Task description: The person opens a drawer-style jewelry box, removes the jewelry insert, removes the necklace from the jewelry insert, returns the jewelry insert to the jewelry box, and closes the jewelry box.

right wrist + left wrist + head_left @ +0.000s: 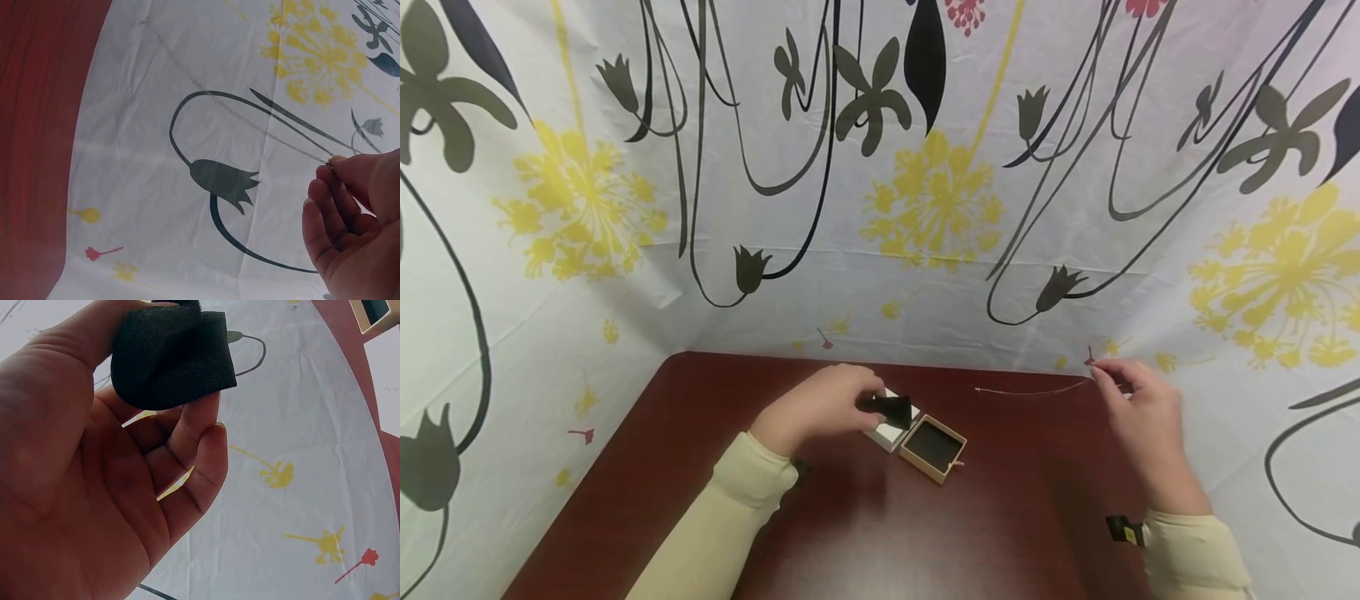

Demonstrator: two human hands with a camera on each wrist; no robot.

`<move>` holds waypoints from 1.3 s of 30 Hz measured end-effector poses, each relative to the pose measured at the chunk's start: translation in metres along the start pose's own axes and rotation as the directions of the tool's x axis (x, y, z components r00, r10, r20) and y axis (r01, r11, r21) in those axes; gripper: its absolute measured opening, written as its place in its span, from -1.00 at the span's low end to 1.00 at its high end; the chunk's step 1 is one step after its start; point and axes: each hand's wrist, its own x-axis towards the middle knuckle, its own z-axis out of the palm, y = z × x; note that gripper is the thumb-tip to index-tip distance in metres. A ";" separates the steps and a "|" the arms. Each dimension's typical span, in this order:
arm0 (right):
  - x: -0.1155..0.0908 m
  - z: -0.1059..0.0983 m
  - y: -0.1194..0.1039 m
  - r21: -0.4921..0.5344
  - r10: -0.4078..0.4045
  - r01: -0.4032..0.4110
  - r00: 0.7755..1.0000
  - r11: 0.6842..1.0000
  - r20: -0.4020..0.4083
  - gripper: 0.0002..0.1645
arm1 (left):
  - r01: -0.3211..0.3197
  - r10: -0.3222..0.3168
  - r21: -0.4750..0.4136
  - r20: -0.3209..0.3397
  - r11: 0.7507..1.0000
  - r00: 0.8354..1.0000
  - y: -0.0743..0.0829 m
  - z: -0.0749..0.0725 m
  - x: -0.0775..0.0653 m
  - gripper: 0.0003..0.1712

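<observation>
In the head view my left hand (820, 408) pinches a small black felt pouch (897, 411) between thumb and fingers, over a white box lid or sleeve (883, 437). The left wrist view shows the pouch (172, 369) with one rounded end and one straight end. Over at the right, my right hand (1150, 429) pinches one end of a thin fine chain (1030, 394) between thumb and index fingertip. The chain stretches leftward in a shallow curve, its far end free; the right wrist view shows its fine links (269, 133). Beside the white piece sits a tan box tray (921, 467) with black lining.
A dark red-brown table (925, 542) lies under both hands. White cloth (880, 308) with a yellow, grey and red flower print hangs behind it and along both sides. A small black device (1124, 531) is strapped at the right wrist.
</observation>
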 end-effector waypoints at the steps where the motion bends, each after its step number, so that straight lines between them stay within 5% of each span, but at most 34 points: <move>1: 0.000 0.001 0.000 0.000 0.003 -0.003 1.000 1.000 0.008 -0.90 | 0.000 0.000 -0.002 -0.001 1.000 1.000 0.000 0.000 0.000 -0.81; 11: -0.003 0.007 0.009 -0.044 0.061 -0.057 0.993 0.997 0.102 -0.91 | 0.005 -0.005 -0.010 -0.002 1.000 1.000 -0.002 0.001 0.001 -0.79; 39: -0.010 0.015 0.022 -0.065 0.112 -0.105 0.986 0.992 0.120 -0.91 | -0.011 0.010 -0.028 -0.013 1.000 1.000 -0.004 0.002 -0.002 -0.86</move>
